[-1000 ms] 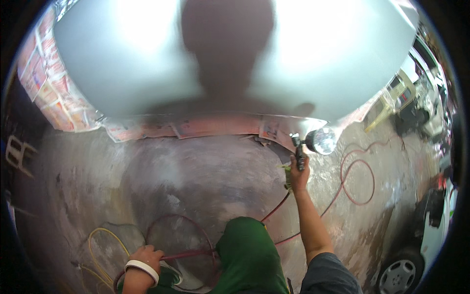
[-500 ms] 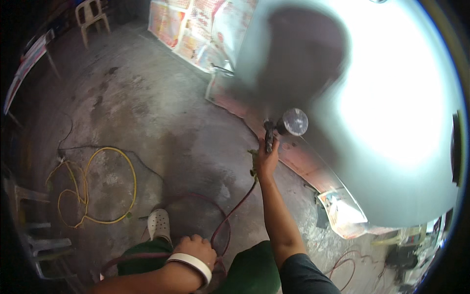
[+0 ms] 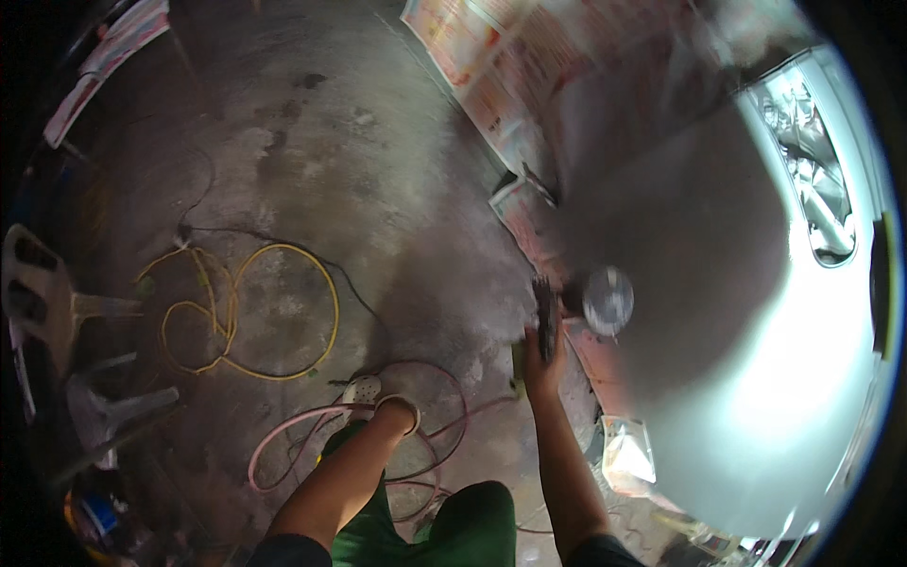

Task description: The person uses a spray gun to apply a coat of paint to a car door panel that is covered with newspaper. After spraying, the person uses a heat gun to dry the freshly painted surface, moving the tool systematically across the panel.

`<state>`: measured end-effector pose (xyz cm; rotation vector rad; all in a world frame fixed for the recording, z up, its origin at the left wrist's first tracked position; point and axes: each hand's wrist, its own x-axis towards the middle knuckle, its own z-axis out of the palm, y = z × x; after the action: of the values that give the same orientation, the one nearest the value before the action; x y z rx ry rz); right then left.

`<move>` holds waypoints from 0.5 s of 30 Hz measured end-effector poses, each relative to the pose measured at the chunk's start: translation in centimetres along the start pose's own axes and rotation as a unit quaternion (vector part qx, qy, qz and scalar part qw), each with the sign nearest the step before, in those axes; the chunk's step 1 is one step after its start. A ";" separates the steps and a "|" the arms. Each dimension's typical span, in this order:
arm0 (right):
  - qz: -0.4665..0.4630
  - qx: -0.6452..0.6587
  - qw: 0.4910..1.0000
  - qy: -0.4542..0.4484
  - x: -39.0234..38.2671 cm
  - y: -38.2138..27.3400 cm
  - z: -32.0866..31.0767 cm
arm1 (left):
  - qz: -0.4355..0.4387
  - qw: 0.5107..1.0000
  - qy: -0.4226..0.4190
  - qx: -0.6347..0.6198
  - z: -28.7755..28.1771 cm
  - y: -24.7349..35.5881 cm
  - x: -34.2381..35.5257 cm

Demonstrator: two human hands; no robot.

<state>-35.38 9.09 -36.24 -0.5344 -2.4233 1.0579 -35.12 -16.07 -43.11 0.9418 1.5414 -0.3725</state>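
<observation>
In my right hand is a dark spray gun with a clear round cup, its fingers closed around the grip. The gun stands beside the lower edge of a smooth grey car body panel, apart from its surface as far as I can tell. A reddish air hose loops over the floor, passes by my left hand and runs on toward the gun. My left hand appears closed on this hose; a pale band circles the wrist and its fingers are mostly hidden.
Printed masking paper covers the area beside the panel, with another sheet below. A bright headlight sits at the right. On the floor lie a coiled yellow hose and dark cable. Plastic chairs stand at left.
The view has turned, so the headlight now shows at the right. My right hand and the spray gun have moved along the panel's edge; my left arm has stretched farther forward with the hose.
</observation>
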 end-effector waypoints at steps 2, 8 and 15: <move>-0.001 -0.028 0.998 -0.052 -2.1 -4.8 -5.2 | -0.036 0.998 0.034 -0.043 2.1 -1.4 -0.5; 0.130 0.036 0.975 -0.179 -4.9 -22.0 -16.3 | -0.095 0.952 0.228 -0.180 6.1 -6.2 -8.7; 0.130 0.053 0.973 -0.183 -0.9 -40.4 -19.8 | -0.076 0.964 0.198 -0.162 9.0 -12.4 -28.9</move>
<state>-30.98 -5.34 6.20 -0.6865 -2.6371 1.5037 -39.99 -40.12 -21.46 0.6655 1.9764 -0.0293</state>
